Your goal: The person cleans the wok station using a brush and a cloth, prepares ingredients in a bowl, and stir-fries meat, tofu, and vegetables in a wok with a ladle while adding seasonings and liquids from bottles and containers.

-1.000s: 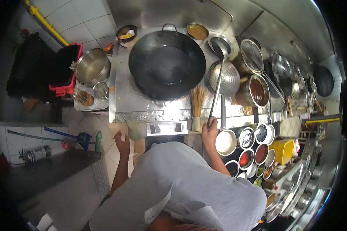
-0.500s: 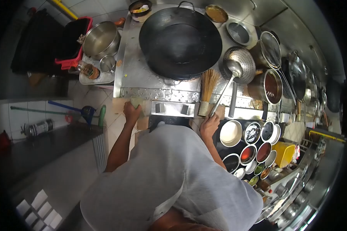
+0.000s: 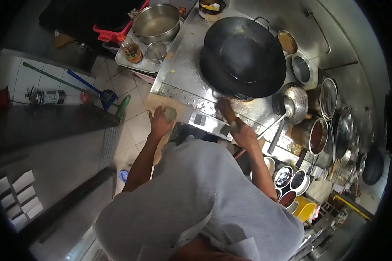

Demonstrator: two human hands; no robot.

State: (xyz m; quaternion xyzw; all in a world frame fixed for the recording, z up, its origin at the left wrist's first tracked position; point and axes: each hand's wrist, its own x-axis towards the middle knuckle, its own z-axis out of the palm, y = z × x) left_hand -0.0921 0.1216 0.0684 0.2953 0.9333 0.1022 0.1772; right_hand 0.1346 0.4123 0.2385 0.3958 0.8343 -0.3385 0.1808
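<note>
My right hand [image 3: 245, 135] is wrapped round the handle of a bamboo wok brush [image 3: 225, 109]. The bristles, smeared by motion, meet the steel stove top [image 3: 185, 71] just in front of the big black wok [image 3: 244, 56]. In my left hand [image 3: 160, 124], at the stove's front left edge, is a folded greenish cloth or pad [image 3: 170, 114]; its exact kind is unclear. Beside my right hand, a steel ladle [image 3: 288, 105] rests with its bowl on a perforated strainer [image 3: 299, 104]. The ladle's handle slants down toward my right wrist.
To the left, a tray [image 3: 150, 66] carries a steel pot [image 3: 157, 24], a bottle [image 3: 130, 48] and a small steel cup [image 3: 156, 51]. Several seasoning bowls [image 3: 284, 177] stand at lower right. A pot of dark red sauce [image 3: 316, 135] is on the right.
My right hand has left the ladle's handle and taken hold of the wok brush, which now lies against the stove front. The view has turned; my left hand keeps the cloth.
</note>
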